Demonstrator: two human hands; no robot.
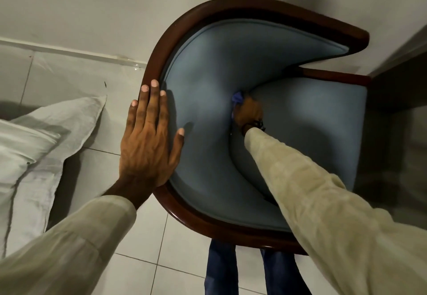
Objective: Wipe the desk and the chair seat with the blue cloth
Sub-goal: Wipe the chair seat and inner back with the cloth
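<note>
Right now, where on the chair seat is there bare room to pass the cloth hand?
Free: the seat to the right of the right hand, out to the front edge by the dark desk. Crowded: the crease where seat meets backrest, where that hand presses the blue cloth; the left hand lies flat on the wooden rim.

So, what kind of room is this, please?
Probably a bedroom or hotel room: a white pillow lies at the left, a blue upholstered armchair with dark wooden frame stands against the plain wall, and the floor is pale tile.
</note>
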